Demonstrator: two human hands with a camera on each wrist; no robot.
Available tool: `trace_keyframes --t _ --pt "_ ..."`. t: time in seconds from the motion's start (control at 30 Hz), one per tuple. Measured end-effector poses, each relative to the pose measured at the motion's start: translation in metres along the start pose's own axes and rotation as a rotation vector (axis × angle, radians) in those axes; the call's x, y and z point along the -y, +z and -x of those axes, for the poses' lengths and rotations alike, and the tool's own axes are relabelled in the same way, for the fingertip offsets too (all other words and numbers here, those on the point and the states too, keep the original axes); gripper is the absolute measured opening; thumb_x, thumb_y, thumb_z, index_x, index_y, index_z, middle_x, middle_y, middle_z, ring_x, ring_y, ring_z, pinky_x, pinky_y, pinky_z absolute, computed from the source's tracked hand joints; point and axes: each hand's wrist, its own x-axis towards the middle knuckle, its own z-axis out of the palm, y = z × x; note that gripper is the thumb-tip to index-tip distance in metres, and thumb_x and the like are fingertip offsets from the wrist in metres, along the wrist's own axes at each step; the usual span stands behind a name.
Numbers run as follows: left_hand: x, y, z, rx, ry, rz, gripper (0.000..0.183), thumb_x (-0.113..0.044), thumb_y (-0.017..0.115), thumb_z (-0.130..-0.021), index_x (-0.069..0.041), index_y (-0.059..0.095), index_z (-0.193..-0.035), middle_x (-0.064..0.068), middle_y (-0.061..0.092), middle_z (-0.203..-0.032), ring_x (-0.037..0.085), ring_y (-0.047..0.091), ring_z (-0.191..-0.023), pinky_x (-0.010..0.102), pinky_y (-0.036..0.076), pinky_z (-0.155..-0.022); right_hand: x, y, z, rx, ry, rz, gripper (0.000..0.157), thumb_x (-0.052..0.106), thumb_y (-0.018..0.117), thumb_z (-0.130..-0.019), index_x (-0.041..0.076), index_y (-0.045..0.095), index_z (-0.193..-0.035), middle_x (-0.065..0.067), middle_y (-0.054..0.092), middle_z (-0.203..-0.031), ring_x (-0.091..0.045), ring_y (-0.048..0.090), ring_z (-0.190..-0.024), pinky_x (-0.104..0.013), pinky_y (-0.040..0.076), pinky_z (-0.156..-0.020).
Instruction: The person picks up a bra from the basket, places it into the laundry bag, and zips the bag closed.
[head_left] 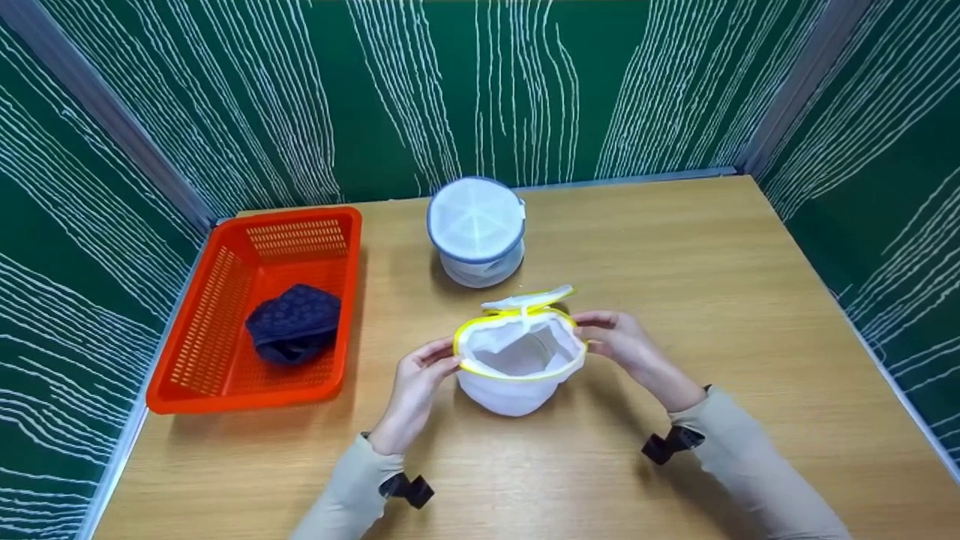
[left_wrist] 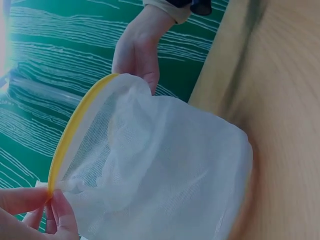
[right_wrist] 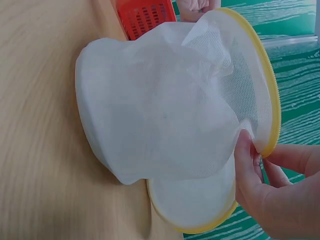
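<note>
Head view: left grip and right grip pinch 2 sides of a yellow-rimmed bag.

Beige sleeves, black wrist cameras

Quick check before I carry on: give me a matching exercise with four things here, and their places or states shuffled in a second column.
Things:
1. yellow-rimmed mesh bag
2. blue-rimmed mesh bag
3. navy patterned cloth item
4. orange-red plastic basket

Places or states:
A. lies inside thing 4
B. stands beyond the hands, round lid down over its top
C. has slotted walls and stands at the left
D. mouth open, rim held between the left hand and the right hand

Pairs: 1-D, 2-B, 3-A, 4-C
</note>
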Motion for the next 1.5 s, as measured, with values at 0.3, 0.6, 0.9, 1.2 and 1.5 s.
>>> trace_keyframes --t 0.3,0.6,0.9,1.2,1.5 --pt "0.002 -0.016 0.011 -0.025 -0.009 -0.033 0.035 0.006 0.061 -0.075 0.015 0.051 -0.108 0.006 0.061 -0.089 0.013 0.058 -0.082 0.028 0.049 -0.076 -0.009 0.013 -0.001 -0.001 0.025 -0.040 0.020 -0.001 0.059 -0.080 -0.001 0.061 -0.100 0.001 0.063 -0.087 -0.011 0.059 -0.082 -0.025 0.049 -0.074" --pt "0.001 -0.020 0.012 -0.047 -0.052 -0.078 0.033 0.009 0.058 -0.076 0.016 0.051 -0.108 0.005 0.060 -0.087 0.012 0.057 -0.080 0.031 0.049 -0.078 -0.016 0.016 -0.001 0.022 0.023 -0.102 0.016 -0.003 0.056 -0.081 0.007 0.064 -0.091 0.001 0.063 -0.086 -0.011 0.059 -0.081 -0.026 0.049 -0.074" --pt "0.024 -0.038 0.001 0.027 0.036 -0.079 0.031 0.004 0.062 -0.074 0.011 0.056 -0.103 0.013 0.061 -0.091 0.018 0.058 -0.082 0.030 0.049 -0.075 -0.020 0.017 0.003 0.060 0.030 -0.152 0.018 -0.004 0.055 -0.081 0.011 0.065 -0.087 0.001 0.064 -0.086 -0.010 0.060 -0.081 -0.025 0.049 -0.074" --pt "0.044 -0.058 -0.017 0.079 0.011 -0.188 0.032 -0.006 0.066 -0.076 0.003 0.059 -0.105 0.009 0.062 -0.095 0.017 0.059 -0.086 0.030 0.050 -0.075 -0.026 0.017 0.004 0.112 0.008 -0.204 0.017 -0.002 0.055 -0.082 0.009 0.065 -0.090 0.001 0.064 -0.089 -0.010 0.060 -0.085 -0.025 0.048 -0.078" --pt "-0.021 -0.035 0.011 0.087 -0.049 -0.326 0.029 0.008 0.054 -0.079 0.018 0.051 -0.106 0.008 0.062 -0.085 0.011 0.058 -0.073 0.028 0.051 -0.069 -0.035 0.013 0.002 0.178 -0.061 -0.226 0.021 0.009 0.067 -0.076 0.006 0.065 -0.097 -0.001 0.064 -0.093 -0.012 0.059 -0.088 -0.025 0.048 -0.078"
